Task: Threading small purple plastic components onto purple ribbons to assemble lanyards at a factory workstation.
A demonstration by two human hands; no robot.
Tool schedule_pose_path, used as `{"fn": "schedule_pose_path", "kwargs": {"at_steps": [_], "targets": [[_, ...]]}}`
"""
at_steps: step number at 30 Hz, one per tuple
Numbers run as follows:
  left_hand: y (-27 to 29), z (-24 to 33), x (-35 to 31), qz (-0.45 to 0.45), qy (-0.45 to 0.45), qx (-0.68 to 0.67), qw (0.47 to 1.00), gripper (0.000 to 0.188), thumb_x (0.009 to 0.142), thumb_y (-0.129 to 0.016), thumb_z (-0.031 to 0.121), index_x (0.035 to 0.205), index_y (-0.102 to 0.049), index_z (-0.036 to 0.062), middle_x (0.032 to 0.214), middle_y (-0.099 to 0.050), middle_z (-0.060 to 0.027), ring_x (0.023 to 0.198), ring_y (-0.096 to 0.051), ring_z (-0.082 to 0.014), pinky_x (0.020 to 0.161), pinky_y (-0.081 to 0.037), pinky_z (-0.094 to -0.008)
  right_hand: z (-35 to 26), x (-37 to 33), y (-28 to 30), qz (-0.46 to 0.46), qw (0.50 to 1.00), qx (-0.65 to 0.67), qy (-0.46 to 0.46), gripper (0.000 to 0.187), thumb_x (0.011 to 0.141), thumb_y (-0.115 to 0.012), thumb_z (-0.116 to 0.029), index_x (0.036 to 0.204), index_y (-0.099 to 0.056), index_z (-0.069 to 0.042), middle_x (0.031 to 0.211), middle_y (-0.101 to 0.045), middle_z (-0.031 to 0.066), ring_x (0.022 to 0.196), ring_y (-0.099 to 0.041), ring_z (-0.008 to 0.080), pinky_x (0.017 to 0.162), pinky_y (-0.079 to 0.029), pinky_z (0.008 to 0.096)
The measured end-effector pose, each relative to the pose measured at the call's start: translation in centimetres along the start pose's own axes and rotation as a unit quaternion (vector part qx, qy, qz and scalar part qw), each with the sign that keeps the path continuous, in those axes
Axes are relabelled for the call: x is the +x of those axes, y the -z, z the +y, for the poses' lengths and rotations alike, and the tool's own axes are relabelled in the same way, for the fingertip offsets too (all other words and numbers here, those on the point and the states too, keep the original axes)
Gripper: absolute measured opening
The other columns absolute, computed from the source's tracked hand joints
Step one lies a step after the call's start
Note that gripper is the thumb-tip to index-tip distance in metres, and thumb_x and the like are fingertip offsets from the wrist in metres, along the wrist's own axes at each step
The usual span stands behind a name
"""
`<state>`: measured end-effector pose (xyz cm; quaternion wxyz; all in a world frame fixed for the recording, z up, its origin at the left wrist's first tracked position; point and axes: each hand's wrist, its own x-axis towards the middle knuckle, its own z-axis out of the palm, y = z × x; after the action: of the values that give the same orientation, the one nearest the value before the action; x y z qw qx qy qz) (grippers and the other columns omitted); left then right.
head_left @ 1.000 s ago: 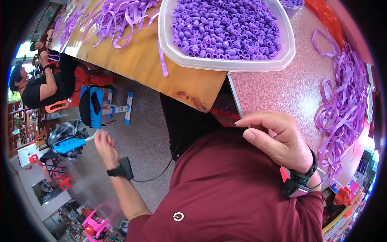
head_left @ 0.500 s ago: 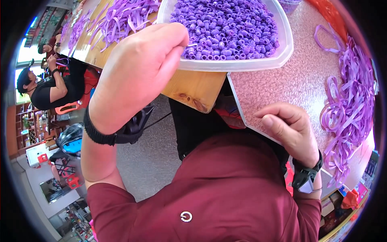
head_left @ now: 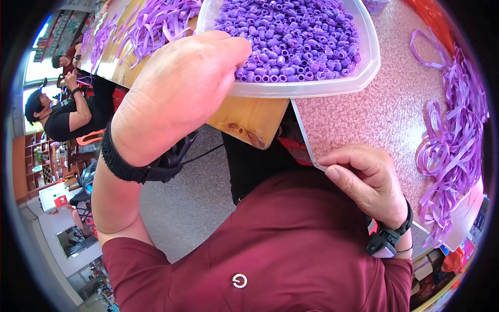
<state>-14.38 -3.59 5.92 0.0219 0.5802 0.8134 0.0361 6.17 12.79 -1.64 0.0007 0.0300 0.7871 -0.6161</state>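
A translucent white plastic tub (head_left: 312, 89) full of small purple barrel-shaped plastic pieces (head_left: 296, 44) stands at the far middle. Over its near left rim is my left hand (head_left: 182, 93), back upward, fingers bent together at the edge of the pieces. Whatever those fingers hold is hidden. Close to my body, by the pale table's near edge, my right hand (head_left: 369, 179) has thumb and forefinger brought together in a pinch. Anything between them is too small to make out. A heap of purple ribbon straps (head_left: 452, 140) lies to the right of that hand.
More purple straps (head_left: 156, 23) spread over the wooden table (head_left: 244, 122) at the far left. The speckled pale table (head_left: 358, 119) meets it under the tub. A red plastic bag (head_left: 429, 21) is at the far right. Another person (head_left: 67, 112) sits at the left.
My left hand has shifted slightly right and down at the tub's rim. My right hand has moved slightly left and down, toward the table edge. The whole view has shifted a little.
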Motion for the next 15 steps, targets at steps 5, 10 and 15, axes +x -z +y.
{"fn": "schedule_pose_path", "kwargs": {"at_steps": [5,10,15], "targets": [[0.09,0.11,0.38,-0.008,-0.012,0.006,1.0,0.009,0.077,-0.048,0.0,0.085,-0.052,0.0005,0.077,-0.055,-0.0146,0.073,-0.056,-0.0302,0.064,-0.044,-0.0356,-0.04,-0.09,-0.02,0.001,1.0,0.001,-0.004,0.013,0.081,-0.061,-0.011,0.088,-0.062,-0.001,0.077,-0.062,0.0101,0.071,-0.06,0.0211,0.065,-0.046,0.0291],[-0.08,-0.11,0.36,-0.011,-0.019,0.013,1.0,0.016,0.077,-0.048,0.0,0.091,-0.054,0.0019,0.082,-0.057,-0.0144,0.077,-0.058,-0.0304,0.068,-0.045,-0.0367,-0.06,-0.06,0.03,-0.003,1.0,-0.005,0.0,0.013,0.082,-0.06,-0.01,0.089,-0.063,0.0,0.079,-0.063,0.0091,0.073,-0.06,0.0185,0.066,-0.045,0.0279],[0.02,-0.32,0.66,-0.005,-0.054,-0.032,0.998,0.017,0.077,-0.048,-0.001,0.092,-0.055,0.0011,0.082,-0.058,-0.0146,0.077,-0.058,-0.0301,0.068,-0.045,-0.0362,-0.14,-0.03,-0.05,-0.008,1.0,0.003,-0.019,0.013,0.083,-0.059,-0.011,0.089,-0.063,0.0,0.079,-0.063,0.0092,0.072,-0.06,0.0187,0.066,-0.045,0.0276]]}}
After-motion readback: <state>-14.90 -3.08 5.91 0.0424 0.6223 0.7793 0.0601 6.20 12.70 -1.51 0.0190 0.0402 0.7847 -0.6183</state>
